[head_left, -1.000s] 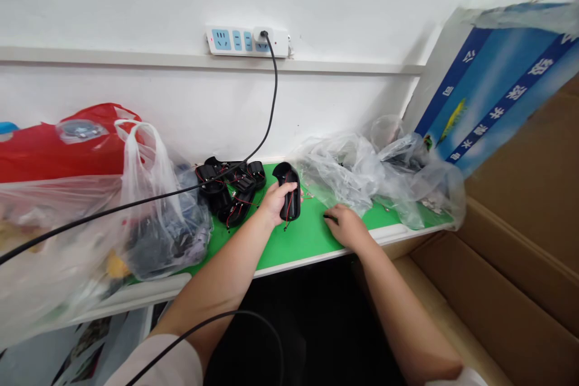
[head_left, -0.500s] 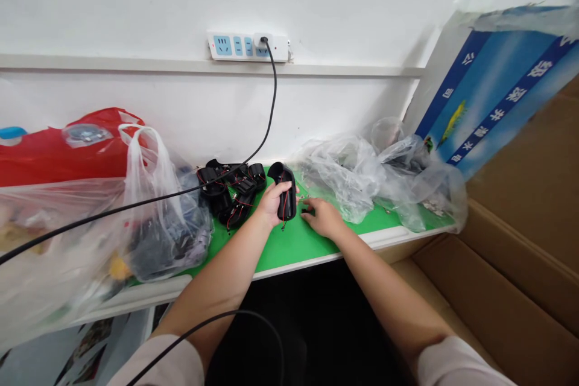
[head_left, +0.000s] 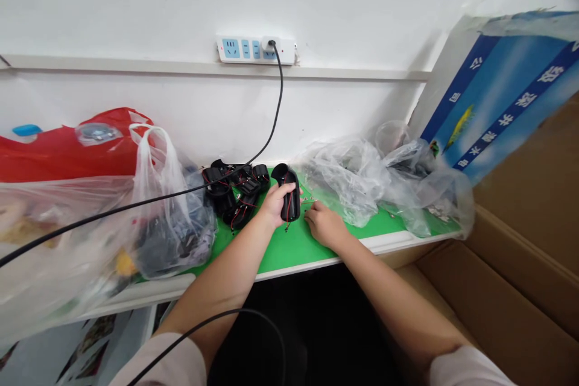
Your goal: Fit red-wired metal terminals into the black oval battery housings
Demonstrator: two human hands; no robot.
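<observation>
My left hand (head_left: 274,204) is wrapped round a black plastic housing (head_left: 291,204), its curved, hollow end pointing away from me. A thin red wire runs over the housing and hangs below its near end. Just to the right, my right hand (head_left: 324,223) rests low over the green mat (head_left: 289,253) with its fingers curled in. Whatever lies between those fingertips is hidden or too small to name. Tiny parts (head_left: 309,199) are scattered on the mat just beyond them. A pile of similar black housings (head_left: 239,196) with red wires lies left of my left hand.
Clear plastic bags (head_left: 348,172) lie on the right of the bench, beside a blue printed carton (head_left: 502,90) and an open cardboard box (head_left: 474,295). Filled bags (head_left: 174,223) stand at left. A black cable (head_left: 149,200) crosses from the wall power strip (head_left: 256,50).
The fingers of my right hand have drawn in and closed; a dark bit seen at them before is now mostly hidden. My left hand keeps its hold. The whole view has shifted slightly.
</observation>
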